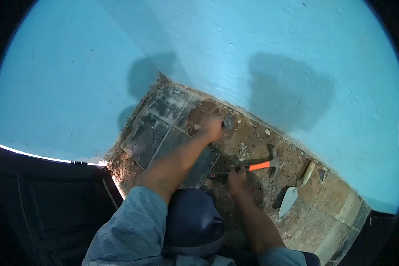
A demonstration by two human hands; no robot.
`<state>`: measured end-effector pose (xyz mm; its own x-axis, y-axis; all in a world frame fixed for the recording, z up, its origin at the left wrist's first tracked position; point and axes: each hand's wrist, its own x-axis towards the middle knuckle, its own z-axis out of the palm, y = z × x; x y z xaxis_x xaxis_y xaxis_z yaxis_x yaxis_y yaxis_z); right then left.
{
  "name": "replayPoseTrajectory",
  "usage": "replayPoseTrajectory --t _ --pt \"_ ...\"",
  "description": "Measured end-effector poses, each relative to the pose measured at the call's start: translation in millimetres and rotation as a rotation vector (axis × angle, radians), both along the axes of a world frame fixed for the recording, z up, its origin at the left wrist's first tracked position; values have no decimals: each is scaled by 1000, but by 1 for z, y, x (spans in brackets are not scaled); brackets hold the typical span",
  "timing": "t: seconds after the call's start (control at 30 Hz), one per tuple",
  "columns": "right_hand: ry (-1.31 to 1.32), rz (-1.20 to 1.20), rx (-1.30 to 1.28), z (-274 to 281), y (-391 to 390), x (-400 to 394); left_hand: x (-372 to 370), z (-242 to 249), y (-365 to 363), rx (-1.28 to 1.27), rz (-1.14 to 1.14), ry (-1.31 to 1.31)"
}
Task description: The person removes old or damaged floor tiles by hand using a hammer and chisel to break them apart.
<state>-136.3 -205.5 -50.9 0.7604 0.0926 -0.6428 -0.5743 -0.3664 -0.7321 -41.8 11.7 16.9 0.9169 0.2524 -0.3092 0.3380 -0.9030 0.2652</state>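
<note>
My right hand (237, 178) is closed round the black grip of a hammer (259, 166), whose handle is orange near the metal head. The head points to the right, close above the bare floor. Farther forward, my left hand (213, 128) is closed at the edge of a reddish-brown dirt patch (202, 111). A small grey object (227, 123) shows at its fingers, too blurred to name. Dark floor tiles (155, 133) lie to the left of this hand, and rough broken floor (248, 133) is on its right.
A trowel (289, 200) with a wooden handle lies on the floor at the right. Light blue walls (199, 48) meet behind the floor's corner. Small rubble pieces (243, 148) lie between hammer and wall. A dark door panel (62, 204) stands at lower left.
</note>
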Motion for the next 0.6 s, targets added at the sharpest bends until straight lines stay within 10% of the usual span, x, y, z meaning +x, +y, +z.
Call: replayPoseTrajectory --t 0.17,0.6 --pt "-257 -153 -49 -89 -6 -31 -6 -2 -8 -15 61 -28" --pt "183 -836 487 1 5 -9 -23 -42 6 -124 195 -104"
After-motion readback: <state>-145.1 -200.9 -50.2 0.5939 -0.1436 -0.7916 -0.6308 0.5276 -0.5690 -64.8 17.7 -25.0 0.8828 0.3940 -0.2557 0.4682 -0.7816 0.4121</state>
